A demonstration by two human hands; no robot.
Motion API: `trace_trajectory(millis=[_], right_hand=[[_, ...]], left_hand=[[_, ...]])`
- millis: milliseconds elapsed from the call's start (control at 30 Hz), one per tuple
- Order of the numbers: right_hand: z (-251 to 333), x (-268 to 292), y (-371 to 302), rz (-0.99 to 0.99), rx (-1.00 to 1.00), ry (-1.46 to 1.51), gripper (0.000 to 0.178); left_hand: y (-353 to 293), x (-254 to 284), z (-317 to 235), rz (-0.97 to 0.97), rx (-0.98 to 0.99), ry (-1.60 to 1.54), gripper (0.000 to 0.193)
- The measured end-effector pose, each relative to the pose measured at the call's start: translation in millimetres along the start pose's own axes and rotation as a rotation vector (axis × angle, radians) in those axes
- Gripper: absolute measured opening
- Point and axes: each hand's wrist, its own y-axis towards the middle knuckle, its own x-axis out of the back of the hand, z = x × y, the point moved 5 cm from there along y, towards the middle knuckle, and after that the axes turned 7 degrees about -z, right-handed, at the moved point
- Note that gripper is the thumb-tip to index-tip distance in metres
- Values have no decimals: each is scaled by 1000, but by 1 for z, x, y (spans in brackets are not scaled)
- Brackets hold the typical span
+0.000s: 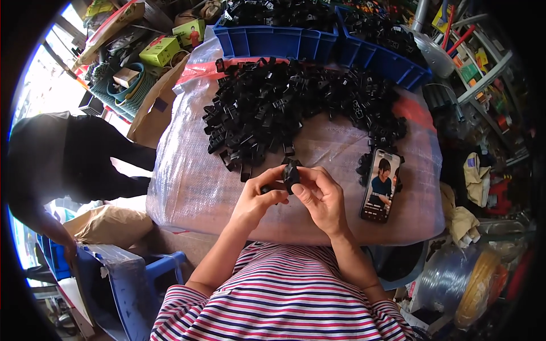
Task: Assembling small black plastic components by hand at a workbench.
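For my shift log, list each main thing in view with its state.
Left hand: closed on small black part
Right hand: pinching the same part
Phone: screen lit, showing a person
Loose black parts: heaped
Blue bins: open-topped, filled with black parts
Plastic sheet: wrinkled
Brown paper: crumpled

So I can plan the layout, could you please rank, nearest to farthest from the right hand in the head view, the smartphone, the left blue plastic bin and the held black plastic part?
From the right hand:
1. Black plastic part, in its grip.
2. Smartphone, to its right.
3. Left blue plastic bin, ahead, at the far side.
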Motion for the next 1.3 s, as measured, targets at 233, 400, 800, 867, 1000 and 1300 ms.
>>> trace_trajectory(millis=[233,400,800,867,1000,1300], right_hand=[[5,5,-1,-19,-68,56,31],[24,7,1,-47,138,-299,29],[27,-10,-11,-187,454,-582,38],[30,-11,-11,-173,525,-625,38],[25,-10,-5,-125,245,-332,38],[4,-22,-30,-65,119,-349,33]], left_hand=[[4,6,6,11,-21,-97,40],[1,2,4,16,-53,-167,39],[-13,-12,-13,-114,-312,285,50],[-13,-11,-14,-129,-376,296,44],[-19,-6,-9,-122,-391,101,35],[-38,6,-1,-107,-278,133,31]])
